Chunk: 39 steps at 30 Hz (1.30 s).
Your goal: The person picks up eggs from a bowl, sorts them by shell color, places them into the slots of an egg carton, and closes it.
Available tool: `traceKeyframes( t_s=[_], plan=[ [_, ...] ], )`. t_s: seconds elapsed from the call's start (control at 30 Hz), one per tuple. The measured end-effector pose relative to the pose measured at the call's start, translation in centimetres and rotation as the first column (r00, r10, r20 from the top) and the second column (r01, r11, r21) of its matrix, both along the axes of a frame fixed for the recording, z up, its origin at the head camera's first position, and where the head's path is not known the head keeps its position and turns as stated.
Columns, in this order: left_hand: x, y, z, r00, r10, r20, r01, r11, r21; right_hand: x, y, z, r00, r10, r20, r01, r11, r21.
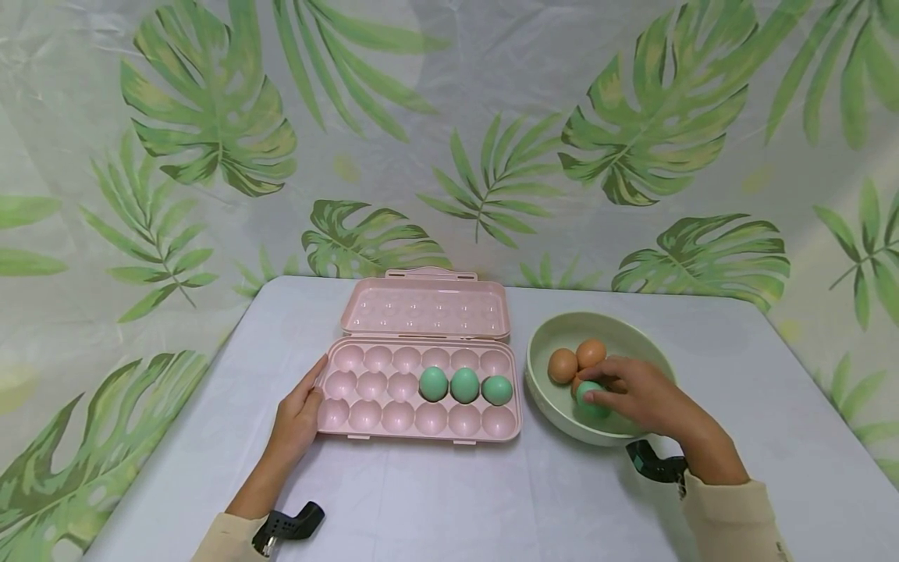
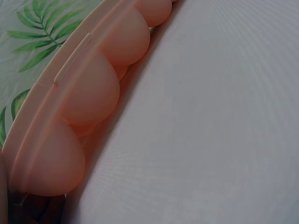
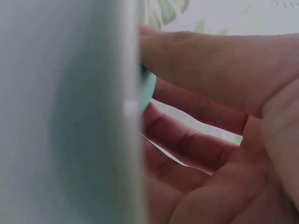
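A pink egg carton (image 1: 414, 428) lies with its lid folded back. Three green eggs (image 1: 465, 385) sit side by side in its middle row, on the right half. My left hand (image 1: 298, 417) grips the carton's left edge; dark fingertips show under its rounded cups (image 2: 93, 88) in the left wrist view. Inside the pale green bowl (image 1: 544, 410), my right hand (image 1: 642, 396) pinches a green egg (image 1: 590, 398) between thumb and fingers. Brown eggs (image 1: 563, 365) lie beside it, one partly hidden. Most of the held egg (image 3: 149, 91) is behind the bowl's wall in the right wrist view.
The carton and bowl stand close together on a white-covered table (image 1: 421, 507). The carton's open lid (image 1: 428, 304) extends towards the back edge. Behind hangs a leaf-patterned cloth (image 1: 492, 78). A black wrist device (image 1: 298, 521) is on the left wrist, another (image 1: 656, 466) on the right.
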<state>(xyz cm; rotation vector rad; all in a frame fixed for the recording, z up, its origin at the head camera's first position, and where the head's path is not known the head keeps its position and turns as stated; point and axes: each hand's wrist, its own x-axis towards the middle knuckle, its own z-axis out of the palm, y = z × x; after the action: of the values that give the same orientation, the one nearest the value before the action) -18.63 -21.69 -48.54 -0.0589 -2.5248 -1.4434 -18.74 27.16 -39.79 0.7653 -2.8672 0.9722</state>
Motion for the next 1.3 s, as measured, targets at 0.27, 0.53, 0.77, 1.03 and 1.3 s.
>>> traceKeyframes(
  t_s=[0.27, 0.53, 0.77, 1.03, 1.3],
  plan=[
    [-0.1, 0.0, -0.1, 1.000, 0.002, -0.001, -0.002, 1.000, 0.000, 0.0, -0.2, 0.2, 0.999, -0.042, -0.026, 0.042, 0.999, 0.002],
    [0.0, -0.2, -0.2, 1.000, 0.008, -0.010, -0.008, 1.000, -0.012, 0.0, -0.3, -0.1, 0.999, -0.052, 0.016, 0.053, 0.996, -0.071],
    [-0.1, -0.2, -0.2, 1.000, 0.005, -0.024, -0.005, 1.000, -0.018, 0.0, -0.5, 0.2, 0.997, -0.075, 0.033, 0.077, 0.993, -0.084],
    [-0.1, -0.2, -0.2, 1.000, 0.008, -0.021, -0.009, 1.000, -0.030, -0.1, -0.8, 0.5, 0.997, -0.071, -0.023, 0.067, 0.989, -0.133],
    [-0.2, -0.2, -0.3, 1.000, 0.003, -0.013, -0.003, 1.000, -0.028, -0.1, -1.3, 0.2, 0.994, -0.090, -0.055, 0.078, 0.978, -0.194]
  ],
)
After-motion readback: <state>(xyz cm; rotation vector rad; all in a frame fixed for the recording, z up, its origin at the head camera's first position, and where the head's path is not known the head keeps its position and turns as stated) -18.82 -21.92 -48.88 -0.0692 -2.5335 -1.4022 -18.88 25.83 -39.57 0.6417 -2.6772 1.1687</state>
